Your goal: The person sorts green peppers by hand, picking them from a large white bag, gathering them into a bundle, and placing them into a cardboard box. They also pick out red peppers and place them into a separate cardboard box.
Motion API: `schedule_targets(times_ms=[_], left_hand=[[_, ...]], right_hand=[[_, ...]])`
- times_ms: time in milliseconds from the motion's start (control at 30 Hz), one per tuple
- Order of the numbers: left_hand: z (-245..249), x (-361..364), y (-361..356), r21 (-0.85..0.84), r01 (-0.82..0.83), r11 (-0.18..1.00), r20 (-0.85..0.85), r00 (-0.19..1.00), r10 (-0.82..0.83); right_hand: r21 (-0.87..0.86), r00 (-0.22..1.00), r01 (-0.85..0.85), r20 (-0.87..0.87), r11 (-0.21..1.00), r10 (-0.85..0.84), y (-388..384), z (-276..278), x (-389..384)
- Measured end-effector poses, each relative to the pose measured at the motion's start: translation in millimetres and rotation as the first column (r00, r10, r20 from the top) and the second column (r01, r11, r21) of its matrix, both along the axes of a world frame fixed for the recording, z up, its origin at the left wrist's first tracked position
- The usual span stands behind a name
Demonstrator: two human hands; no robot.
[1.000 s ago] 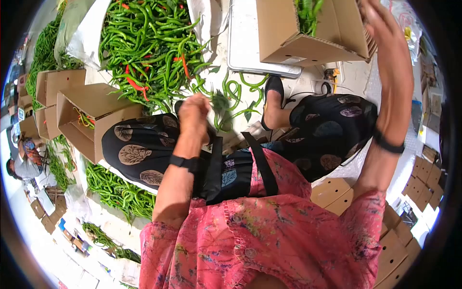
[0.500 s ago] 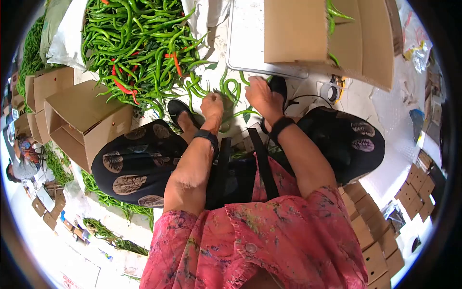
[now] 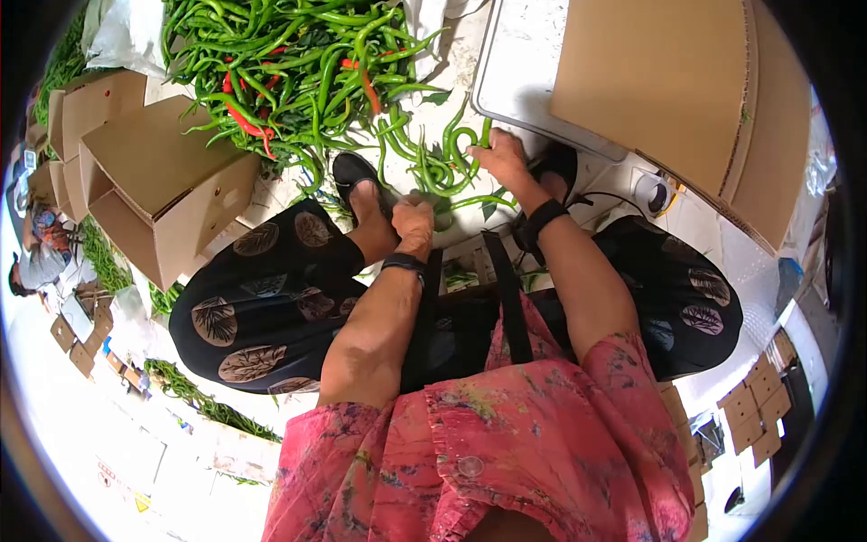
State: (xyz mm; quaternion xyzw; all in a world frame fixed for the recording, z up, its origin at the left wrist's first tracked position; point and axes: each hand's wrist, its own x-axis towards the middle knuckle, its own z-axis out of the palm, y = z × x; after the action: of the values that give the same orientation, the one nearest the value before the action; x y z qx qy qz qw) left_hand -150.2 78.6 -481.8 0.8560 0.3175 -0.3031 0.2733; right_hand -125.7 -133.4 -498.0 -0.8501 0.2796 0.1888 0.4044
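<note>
My left hand [image 3: 414, 221] is closed just above the floor, close to my left shoe; its fingertips face away, so anything in it is hidden. Up and to the right, my right hand [image 3: 502, 161] has its fingers pinched together at a green chili pepper [image 3: 487, 132]. Between the hands lies a small loose group of green chili peppers [image 3: 442, 176], some curled into loops. Beyond them spreads a large heap of long green chili peppers [image 3: 316, 81], with a few red chili peppers [image 3: 242, 116] mixed in.
A cardboard box [image 3: 650, 81] rests on a white tray-like surface [image 3: 515, 77] at upper right. Another open cardboard box [image 3: 163, 167] lies at left. Tape roll [image 3: 652, 191] sits near my right knee. Another person [image 3: 43, 253] is at the far left, with more peppers around.
The view has shifted, so the heap sits higher and the right box looks larger. My left hand has drawn back a little from the loose peppers; my right hand stays beside them.
</note>
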Motion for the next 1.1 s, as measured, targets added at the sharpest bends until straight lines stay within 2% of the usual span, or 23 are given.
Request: schedule_targets(times_ms=[33,67,133,167,233,267,367,400,467,500,567,633,700,733,767,833,867,900,933,967,1000,1033,1100], left_hand=[[3,-1,-2,0.045,0.079,0.996,-0.063,0.995,-0.076],[4,-3,-5,0.031,0.093,0.995,-0.004,0.996,-0.093],[13,4,-18,0.046,0.107,0.993,0.074,0.991,-0.110],[19,5,-23,0.065,0.119,0.991,0.150,0.980,-0.128],[17,7,-19,0.058,0.126,0.990,0.167,0.977,-0.134],[8,4,-13,0.101,0.110,0.989,0.161,0.979,-0.126],[-14,-1,7,0.134,0.072,0.988,0.160,0.983,-0.093],[-29,-2,14,0.047,-0.016,0.999,0.146,0.989,0.009],[-44,-6,22,-0.159,-0.122,0.980,0.136,0.980,0.145],[-37,-5,23,-0.152,-0.123,0.981,0.134,0.980,0.144],[-7,-2,17,-0.020,0.283,0.959,-0.007,0.959,-0.283],[10,-3,0,0.049,0.368,0.928,-0.063,0.929,-0.365],[24,-7,-15,-0.033,0.679,0.734,0.075,0.734,-0.675],[20,-15,-22,-0.034,0.739,0.673,0.138,0.670,-0.729],[13,-22,-27,-0.008,0.805,0.593,0.230,0.579,-0.782],[5,-35,-42,0.042,0.889,0.456,0.226,0.436,-0.871],[4,-38,-44,0.081,0.952,0.295,0.163,0.279,-0.946],[1,-40,-43,0.089,0.950,0.300,0.167,0.282,-0.945],[-3,-46,-39,0.158,0.956,0.249,0.228,0.210,-0.951],[-7,-51,-35,0.231,0.952,0.200,0.283,0.131,-0.950],[8,-48,-36,0.109,0.940,0.324,0.271,0.286,-0.919],[9,-48,-35,0.113,0.938,0.326,0.270,0.287,-0.919],[8,-41,-30,-0.215,0.898,0.383,0.002,0.393,-0.920]], right_hand=[[0.035,0.999,0.015,-0.048,0.999,-0.013,-2,6,0],[0.036,0.998,0.016,-0.053,0.999,-0.014,-5,10,-3],[0.445,0.956,0.217,-0.279,0.869,-0.095,-14,13,-8],[0.440,0.954,0.221,-0.284,0.870,-0.099,-18,14,-13],[0.174,0.965,0.005,-0.261,0.985,0.041,-23,14,-15],[0.176,0.964,0.003,-0.261,0.984,0.044,-21,12,-13],[-0.212,0.999,-0.035,-0.009,0.977,0.034,3,28,9],[-0.293,0.988,-0.135,-0.113,0.947,0.106,11,30,19],[-0.283,0.987,-0.129,-0.134,0.951,0.094,27,23,28],[-0.265,0.983,-0.135,-0.154,0.955,0.096,32,23,31],[-0.235,0.981,-0.140,-0.166,0.962,0.102,34,9,31],[-0.222,0.979,-0.146,-0.173,0.964,0.108,26,14,34],[-0.115,0.987,-0.158,-0.023,0.981,0.156,17,31,35],[-0.016,0.975,-0.224,-0.015,0.974,0.224,8,32,31],[-0.019,0.974,-0.227,-0.016,0.974,0.227,1,35,29],[0.090,0.962,-0.268,0.073,0.959,0.262,-9,52,31],[0.287,0.975,-0.203,-0.031,0.936,0.221,-19,65,39],[0.283,0.974,-0.210,-0.023,0.936,0.225,-26,82,43],[0.543,0.999,-0.026,-0.002,0.839,0.032,-34,98,43],[0.759,0.987,0.130,-0.036,0.638,-0.159,-41,110,43],[0.760,0.987,0.127,-0.032,0.638,-0.159,-47,120,43],[0.777,0.975,0.143,-0.006,0.613,-0.220,-53,129,43],[0.800,0.957,0.148,0.032,0.582,-0.287,-64,134,38]])
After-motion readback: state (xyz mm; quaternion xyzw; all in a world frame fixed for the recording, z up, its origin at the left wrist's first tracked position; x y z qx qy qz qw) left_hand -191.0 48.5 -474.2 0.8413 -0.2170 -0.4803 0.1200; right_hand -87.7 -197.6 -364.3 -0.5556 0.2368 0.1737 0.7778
